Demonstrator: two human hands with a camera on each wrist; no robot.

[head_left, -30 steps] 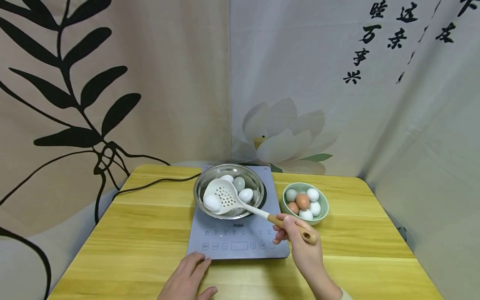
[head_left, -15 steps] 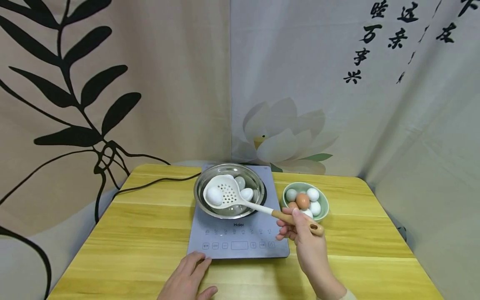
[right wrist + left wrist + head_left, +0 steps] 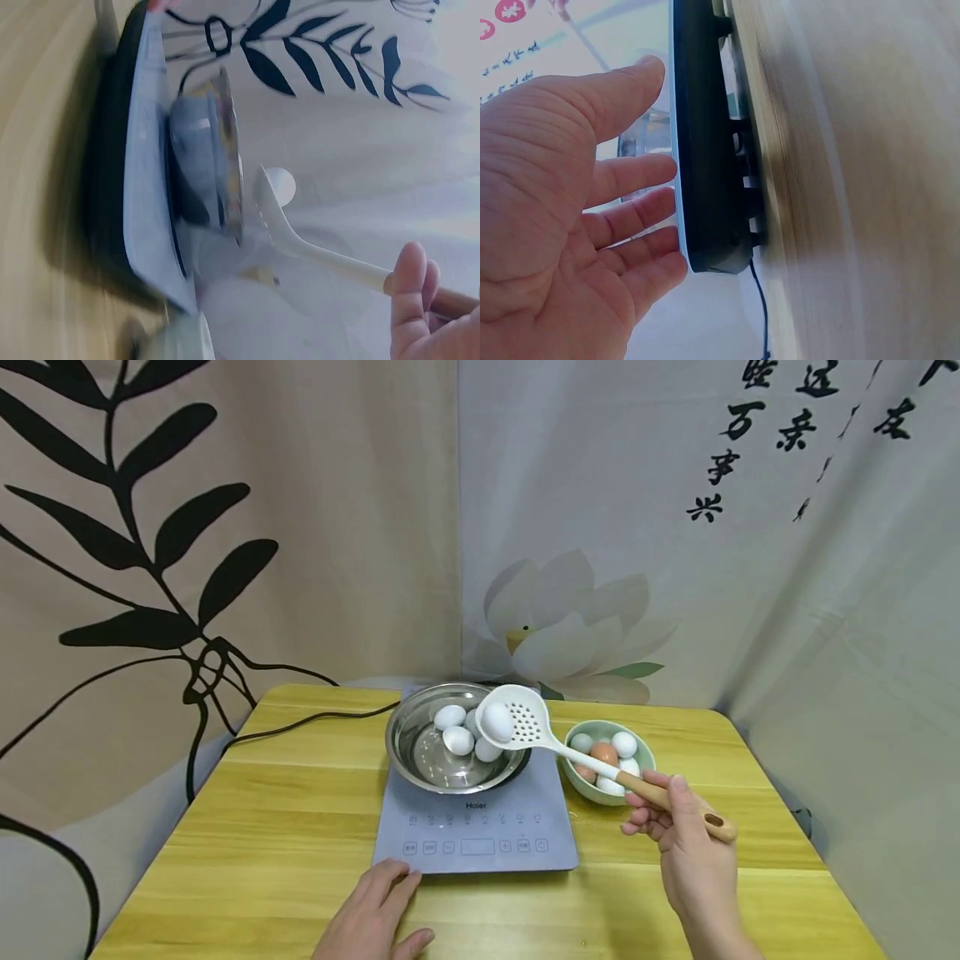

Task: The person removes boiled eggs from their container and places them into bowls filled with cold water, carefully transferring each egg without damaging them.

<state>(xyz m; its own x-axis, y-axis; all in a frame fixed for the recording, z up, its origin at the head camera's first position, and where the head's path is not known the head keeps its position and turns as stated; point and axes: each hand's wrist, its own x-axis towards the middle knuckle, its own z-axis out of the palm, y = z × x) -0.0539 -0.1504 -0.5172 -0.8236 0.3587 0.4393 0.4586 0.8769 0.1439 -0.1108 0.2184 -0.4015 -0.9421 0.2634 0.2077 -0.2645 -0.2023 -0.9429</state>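
In the head view my right hand (image 3: 693, 852) grips the wooden handle of a white slotted spoon (image 3: 534, 718). One white egg (image 3: 497, 722) rests on its perforated head, raised over the right rim of a steel pot (image 3: 405, 762). Several pale eggs (image 3: 458, 741) lie inside the pot, partly hidden by the spoon. My left hand (image 3: 371, 914) has its fingertips at the front left edge of the induction cooker (image 3: 480, 852). The left wrist view has those fingers (image 3: 634, 180) nearly straight against the cooker's side. The right wrist view gives the spoon (image 3: 330, 259) side-on, egg on top.
Right of the cooker stands a green bowl (image 3: 583, 789) holding several white and brown eggs (image 3: 604, 752), partly behind the spoon handle. A black cord (image 3: 322, 717) runs left from the cooker across the wooden table (image 3: 300, 793). Printed curtains hang behind.
My right hand has lifted the spoon with the egg and moved it rightward, from inside the pot to above its right rim. My left hand has stayed at the cooker's edge.
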